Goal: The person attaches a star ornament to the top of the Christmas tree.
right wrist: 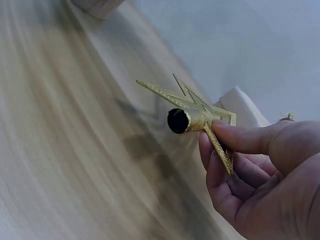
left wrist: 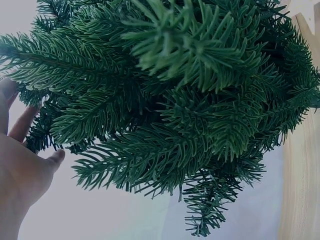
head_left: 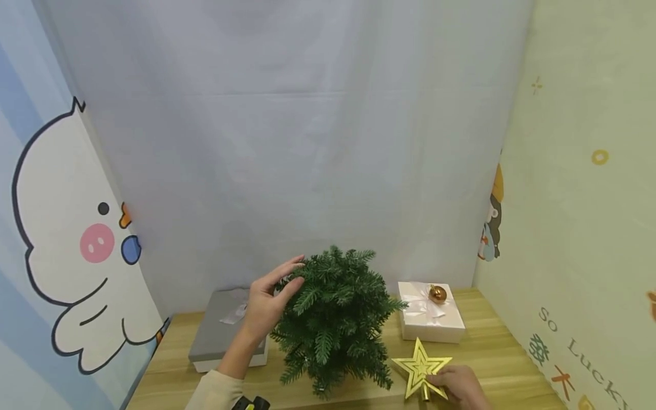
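A small artificial Christmas tree with green needles stands upright on the table. My left hand is at its upper left, fingers extended and thumb apart. In the left wrist view, that hand reaches behind the outer branches, which partly hide the fingertips. To the right of the tree, my right hand pinches a gold star tree topper by a lower point. The right wrist view shows the thumb on the star and the topper's hollow round socket facing the camera.
A grey-lidded gift box sits behind the left forearm. At the back right is a white gift box with a ribbon and a brown bauble on top. A grey curtain hangs behind the wooden table.
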Demonstrator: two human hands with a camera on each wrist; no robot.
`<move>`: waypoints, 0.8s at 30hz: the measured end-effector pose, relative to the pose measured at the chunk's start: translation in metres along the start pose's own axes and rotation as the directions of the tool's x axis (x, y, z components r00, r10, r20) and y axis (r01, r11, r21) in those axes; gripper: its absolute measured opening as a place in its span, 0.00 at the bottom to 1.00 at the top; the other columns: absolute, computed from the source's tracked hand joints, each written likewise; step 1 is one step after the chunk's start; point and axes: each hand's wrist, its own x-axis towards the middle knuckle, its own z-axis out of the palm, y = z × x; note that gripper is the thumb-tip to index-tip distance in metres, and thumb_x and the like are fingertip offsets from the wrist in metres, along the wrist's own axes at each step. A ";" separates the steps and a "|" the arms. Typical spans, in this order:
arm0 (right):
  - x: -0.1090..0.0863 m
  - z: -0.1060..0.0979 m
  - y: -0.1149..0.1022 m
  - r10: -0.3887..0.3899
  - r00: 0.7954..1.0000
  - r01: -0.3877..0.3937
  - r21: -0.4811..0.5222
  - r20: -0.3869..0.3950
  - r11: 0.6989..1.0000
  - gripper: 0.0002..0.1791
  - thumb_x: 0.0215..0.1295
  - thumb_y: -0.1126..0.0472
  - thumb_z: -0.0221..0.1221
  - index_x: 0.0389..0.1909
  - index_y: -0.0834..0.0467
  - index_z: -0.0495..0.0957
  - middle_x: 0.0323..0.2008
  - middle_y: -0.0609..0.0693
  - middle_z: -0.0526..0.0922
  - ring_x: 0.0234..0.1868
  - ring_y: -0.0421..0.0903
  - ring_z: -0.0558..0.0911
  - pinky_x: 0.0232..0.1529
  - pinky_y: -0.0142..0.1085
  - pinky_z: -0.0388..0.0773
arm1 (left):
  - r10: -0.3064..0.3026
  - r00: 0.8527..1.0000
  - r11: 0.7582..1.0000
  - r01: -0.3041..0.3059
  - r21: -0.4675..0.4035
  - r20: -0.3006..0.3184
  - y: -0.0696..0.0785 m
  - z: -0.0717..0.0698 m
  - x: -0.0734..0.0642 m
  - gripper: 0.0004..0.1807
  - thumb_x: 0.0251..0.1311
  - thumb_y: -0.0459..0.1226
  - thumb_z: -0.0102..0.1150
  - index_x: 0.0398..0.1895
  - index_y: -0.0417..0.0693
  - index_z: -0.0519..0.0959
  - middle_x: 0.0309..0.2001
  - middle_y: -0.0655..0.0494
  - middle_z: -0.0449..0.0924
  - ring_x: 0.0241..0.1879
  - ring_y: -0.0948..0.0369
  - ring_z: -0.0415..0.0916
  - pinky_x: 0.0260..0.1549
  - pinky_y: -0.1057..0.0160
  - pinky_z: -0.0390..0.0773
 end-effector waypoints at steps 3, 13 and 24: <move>-0.005 -0.009 -0.007 -0.012 0.999 0.012 -0.005 0.035 1.000 0.16 0.58 0.63 0.71 0.17 0.59 0.76 0.11 0.42 0.64 0.14 0.37 0.62 0.18 0.28 0.62 | 0.000 1.000 1.000 0.001 0.002 -0.024 0.000 -0.001 -0.002 0.19 0.65 0.25 0.61 0.59 0.37 0.80 0.61 0.42 0.77 0.64 0.55 0.72 0.62 0.68 0.70; -0.012 -0.029 -0.051 -0.002 0.998 0.004 0.023 -0.057 1.000 0.14 0.59 0.57 0.71 0.32 0.65 0.83 0.19 0.47 0.71 0.23 0.44 0.70 0.29 0.37 0.73 | -0.070 0.994 0.996 0.064 -0.067 -0.089 0.001 0.000 -0.002 0.15 0.61 0.24 0.64 0.52 0.30 0.83 0.54 0.37 0.80 0.52 0.68 0.80 0.47 0.69 0.80; -0.016 -0.061 -0.136 -0.184 0.970 0.205 0.130 -0.157 0.970 0.17 0.65 0.56 0.68 0.40 0.68 0.79 0.34 0.45 0.83 0.34 0.39 0.76 0.38 0.33 0.80 | -0.105 0.988 0.993 0.097 -0.068 -0.115 0.000 -0.001 0.001 0.13 0.61 0.26 0.66 0.49 0.31 0.84 0.51 0.40 0.83 0.49 0.67 0.82 0.47 0.68 0.81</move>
